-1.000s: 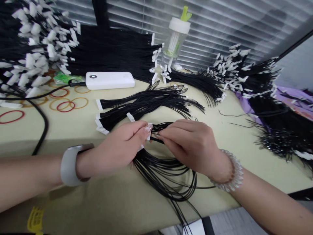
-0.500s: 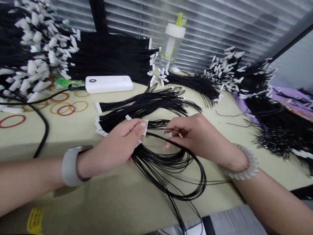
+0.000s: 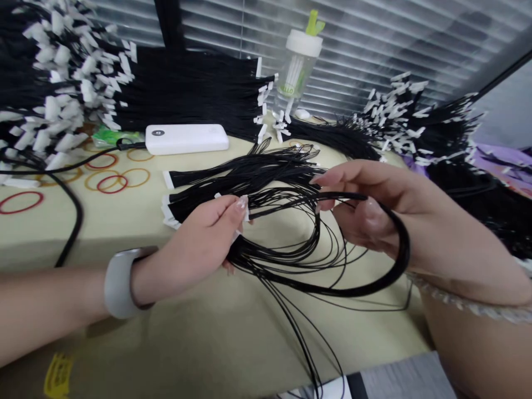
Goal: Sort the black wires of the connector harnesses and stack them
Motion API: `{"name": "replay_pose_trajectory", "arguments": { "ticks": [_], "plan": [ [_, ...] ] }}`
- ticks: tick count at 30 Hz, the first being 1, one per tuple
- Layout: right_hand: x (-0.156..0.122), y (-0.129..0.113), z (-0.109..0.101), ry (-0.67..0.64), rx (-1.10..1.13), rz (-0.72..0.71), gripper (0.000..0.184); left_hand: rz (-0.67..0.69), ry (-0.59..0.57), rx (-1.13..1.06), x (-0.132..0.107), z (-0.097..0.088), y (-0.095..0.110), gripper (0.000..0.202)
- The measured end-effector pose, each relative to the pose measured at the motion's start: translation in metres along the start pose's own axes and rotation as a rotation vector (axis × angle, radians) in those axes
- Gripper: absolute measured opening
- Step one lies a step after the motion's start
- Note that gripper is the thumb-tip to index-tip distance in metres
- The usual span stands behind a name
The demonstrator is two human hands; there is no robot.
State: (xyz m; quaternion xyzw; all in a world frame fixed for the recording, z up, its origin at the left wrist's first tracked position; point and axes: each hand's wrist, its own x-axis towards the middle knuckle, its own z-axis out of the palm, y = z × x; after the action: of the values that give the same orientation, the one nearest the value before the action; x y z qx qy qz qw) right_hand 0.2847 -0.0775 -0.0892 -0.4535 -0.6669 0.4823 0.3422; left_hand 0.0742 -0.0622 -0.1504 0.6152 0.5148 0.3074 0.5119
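A pale yellow surface (image 3: pixel 199 338) fills most of the view in front of closed blinds (image 3: pixel 374 39). Large heaps of black cords with white tags lie along its back edge, one on the left (image 3: pixel 187 88) and one on the right (image 3: pixel 436 127).

In the middle, just above the surface, a loop of cords (image 3: pixel 332 288) hangs between both hands, and loose strands trail off toward the near edge. The right hand (image 3: pixel 386 216) is raised on the right side of the loop. Its fingers (image 3: pixel 332 178) are curled, with thumb and forefinger closed on the gathered strand, which runs on around the back of the hand. The left hand (image 3: pixel 195 249) sits lower, near the surface. Its fingers (image 3: pixel 233 208) are pressed together, pinching the tagged end of the same cords, where a white tag (image 3: pixel 246 208) shows at the fingertips.

Flat bundles of cords (image 3: pixel 233 180) lie on the surface just behind the hands. Further back is a white power bank (image 3: pixel 187 138) and, to its right, a clear bottle (image 3: pixel 297 66) with a white cap. A thick black cable (image 3: pixel 72 221) curves across the left side, near a scatter of rubber bands (image 3: pixel 112 180). A grey watch band (image 3: pixel 118 282) circles the left wrist and a beaded bracelet (image 3: pixel 469 305) the right.
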Motion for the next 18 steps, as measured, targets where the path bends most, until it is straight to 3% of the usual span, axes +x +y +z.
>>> {"name": "replay_pose_trajectory", "arguments": {
  "ticks": [4,10,14,18],
  "plan": [
    [-0.003,-0.001,-0.001,-0.08,-0.023,0.033,0.038,0.003,0.008,-0.013,0.0,0.001,0.0,0.038],
    [-0.009,0.0,-0.01,-0.352,-0.108,0.126,0.052,0.0,0.022,-0.073,-0.002,0.001,-0.003,0.034],
    [-0.011,0.002,-0.012,-0.405,-0.03,0.18,0.062,-0.018,0.048,-0.099,-0.002,0.001,-0.003,0.036],
    [-0.01,-0.001,-0.006,-0.389,0.182,0.259,0.061,-0.012,0.063,-0.082,-0.002,0.001,-0.001,0.038]
  ]
}}
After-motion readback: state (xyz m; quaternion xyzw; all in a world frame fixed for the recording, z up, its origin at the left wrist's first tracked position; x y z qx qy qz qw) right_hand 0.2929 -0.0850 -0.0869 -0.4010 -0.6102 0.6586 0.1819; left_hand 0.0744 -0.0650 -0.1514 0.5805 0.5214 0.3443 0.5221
